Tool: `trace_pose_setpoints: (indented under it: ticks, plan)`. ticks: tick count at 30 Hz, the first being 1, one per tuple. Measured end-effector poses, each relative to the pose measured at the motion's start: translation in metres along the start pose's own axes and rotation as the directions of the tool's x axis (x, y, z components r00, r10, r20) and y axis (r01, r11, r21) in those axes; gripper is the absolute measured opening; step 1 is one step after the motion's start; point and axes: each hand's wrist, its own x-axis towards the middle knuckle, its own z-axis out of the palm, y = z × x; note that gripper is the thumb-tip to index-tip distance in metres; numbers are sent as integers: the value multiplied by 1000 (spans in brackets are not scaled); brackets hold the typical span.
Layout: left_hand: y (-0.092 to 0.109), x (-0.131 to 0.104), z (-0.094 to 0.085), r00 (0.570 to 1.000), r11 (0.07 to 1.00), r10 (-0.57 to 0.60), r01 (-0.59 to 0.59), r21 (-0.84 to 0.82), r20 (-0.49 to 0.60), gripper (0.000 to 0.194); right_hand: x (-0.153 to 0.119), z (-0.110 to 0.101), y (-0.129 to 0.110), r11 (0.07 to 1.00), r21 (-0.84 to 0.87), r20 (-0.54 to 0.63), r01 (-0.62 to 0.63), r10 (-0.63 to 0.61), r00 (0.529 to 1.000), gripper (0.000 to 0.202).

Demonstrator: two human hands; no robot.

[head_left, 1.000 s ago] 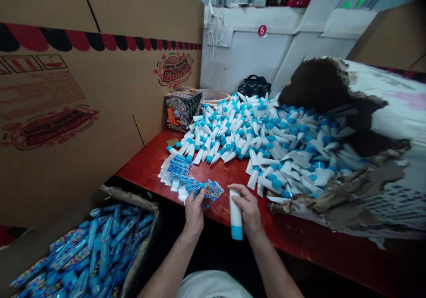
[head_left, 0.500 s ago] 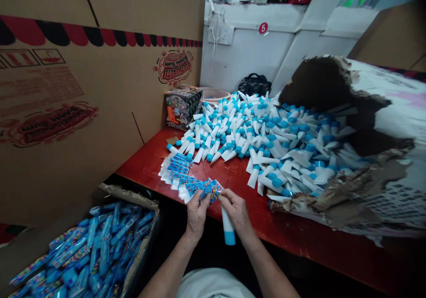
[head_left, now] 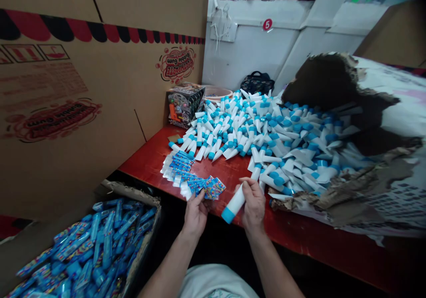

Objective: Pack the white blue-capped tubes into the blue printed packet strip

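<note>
My right hand [head_left: 254, 204] is closed around the flat end of a white tube with a blue cap [head_left: 237, 201]. The tube slants down to the left, cap end nearest me. My left hand [head_left: 195, 216] pinches a blue printed plastic sleeve [head_left: 211, 190] at the near end of a fanned row of such sleeves [head_left: 179, 165]. These lie overlapping on the red table [head_left: 216, 167], their clear ends to the left. The tube and the sleeve are apart. The left fingertips are partly hidden behind the thumb.
Loose white tubes [head_left: 233, 120] are heaped across the table, spilling from a torn box [head_left: 376, 187] at right. Lower left, an open carton [head_left: 153, 218] holds blue printed tubes. A large cardboard box [head_left: 109, 80] walls the left side. Behind stand a small printed box [head_left: 184, 105], a pink basin [head_left: 219, 92] and a dark bag [head_left: 258, 83].
My right hand has moved right, away from the sleeves, and the tube has swung from near upright to a slant. The left hand stays at the sleeves. The view has shifted slightly.
</note>
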Motion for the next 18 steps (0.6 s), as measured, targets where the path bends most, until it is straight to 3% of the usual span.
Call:
trace_pose_setpoints:
  ticks: [7,13,18]
  plan:
    - [-7,-10,4,998,999,-5,2,49,66,23,11,-5,3,990,-5,-135,142,-141,981,29]
    - [-11,-13,8,998,997,39,-42,61,42,21,13,-14,13,977,-78,-143,198,-207,968,29]
    - [-12,-14,10,998,998,45,-47,52,37,22,9,-18,17,917,-269,-119,295,-335,935,27]
